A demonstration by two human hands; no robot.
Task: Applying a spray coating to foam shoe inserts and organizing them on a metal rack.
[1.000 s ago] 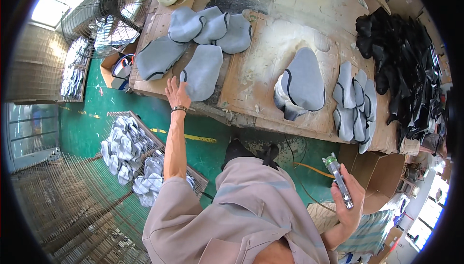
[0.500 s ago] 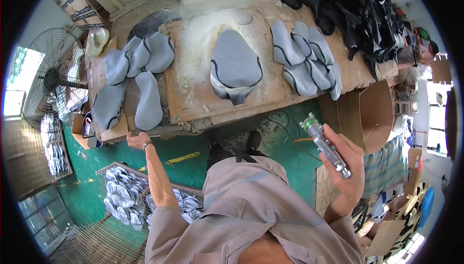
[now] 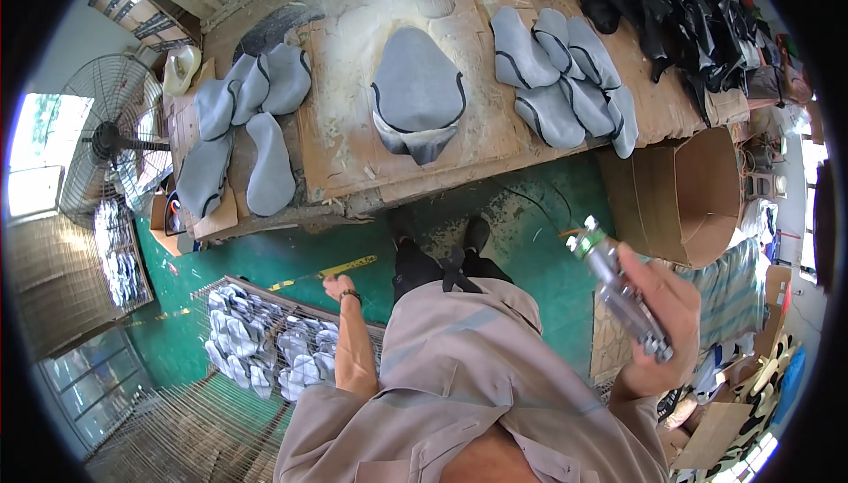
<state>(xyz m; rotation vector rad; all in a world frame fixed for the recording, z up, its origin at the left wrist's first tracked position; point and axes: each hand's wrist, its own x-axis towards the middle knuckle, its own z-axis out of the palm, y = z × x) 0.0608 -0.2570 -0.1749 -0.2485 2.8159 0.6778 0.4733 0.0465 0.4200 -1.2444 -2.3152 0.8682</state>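
Note:
My right hand (image 3: 662,315) is wrapped round a silver spray gun (image 3: 623,287) with a green ring near its nozzle. It is held up in front of my right side, short of the table. My left hand (image 3: 340,289) hangs below the table edge, fingers loosely bent, with nothing visible in it. On the table's pale, residue-coated board (image 3: 340,112) sits a wide grey fabric piece (image 3: 419,81) with black curved trim; its lower end is black and white. Several grey, sole-like fabric pieces (image 3: 270,165) lie to the left, and more overlapping trimmed grey pieces (image 3: 549,116) lie right.
Black glossy sheets (image 3: 680,19) are heaped at the far right. An open cardboard box (image 3: 685,196) stands below the table's right end. At left are a large fan (image 3: 106,138) and, nearer me, a wire rack (image 3: 291,306) carrying grey pieces. An orange hose (image 3: 567,233) shows near the spray gun.
My left hand has come away from the table's left edge, moving right and toward me. My right hand has shifted slightly right and nearer with the spray gun. The view has shifted a little.

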